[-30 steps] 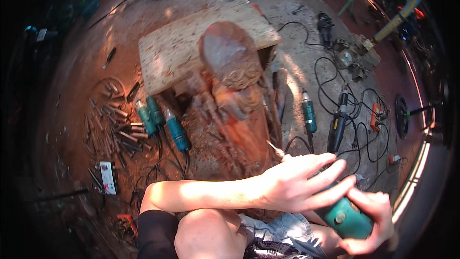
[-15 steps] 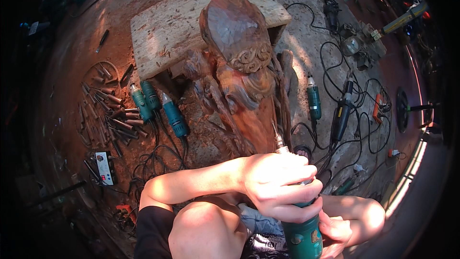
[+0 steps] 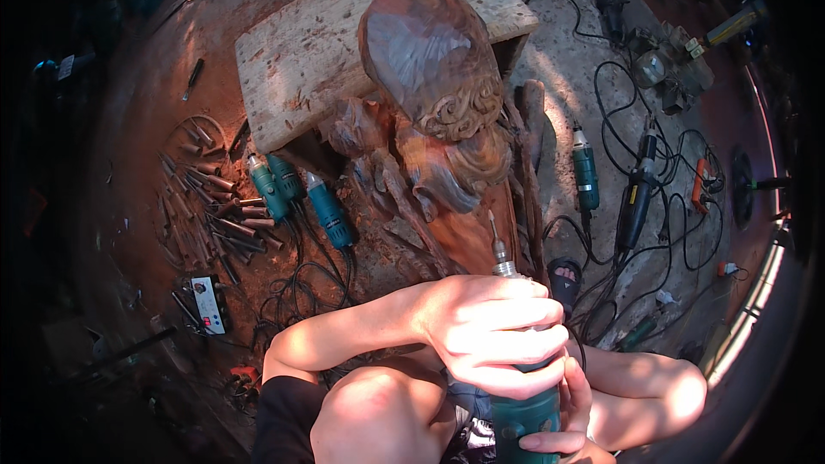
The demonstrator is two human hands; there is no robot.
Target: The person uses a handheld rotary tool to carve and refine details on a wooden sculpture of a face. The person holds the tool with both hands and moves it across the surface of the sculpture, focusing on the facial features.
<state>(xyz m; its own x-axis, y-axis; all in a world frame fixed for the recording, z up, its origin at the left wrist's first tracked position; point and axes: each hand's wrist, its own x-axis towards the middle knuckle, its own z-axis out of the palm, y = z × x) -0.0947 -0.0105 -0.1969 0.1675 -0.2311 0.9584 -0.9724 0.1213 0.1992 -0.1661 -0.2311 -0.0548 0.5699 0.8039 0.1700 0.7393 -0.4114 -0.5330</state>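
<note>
My left hand (image 3: 494,331) is wrapped round the front of a green die grinder (image 3: 524,419), just behind its metal collar. Lower down, the fingers of my right hand (image 3: 569,417) close round the green body. A thin pointed bit (image 3: 496,232) sticks out of the grinder toward a carved reddish-brown wood piece (image 3: 468,236). Whether the tip touches the wood I cannot tell. The carving has a smooth rounded top (image 3: 421,47) with curled carving (image 3: 464,112) below it, and leans against a low wooden table.
Behind the carving stands the dusty low table (image 3: 284,77). Chisels and gouges (image 3: 215,215) lie heaped at left, near green grinders (image 3: 331,210) and a white control box (image 3: 207,303). At right are another green grinder (image 3: 585,172), a black rotary tool (image 3: 636,206) and tangled cables (image 3: 679,232).
The grinder has swung slightly left and stands more upright, with both hands still on it. My right fingers now show round its body. The whole view has shifted a little.
</note>
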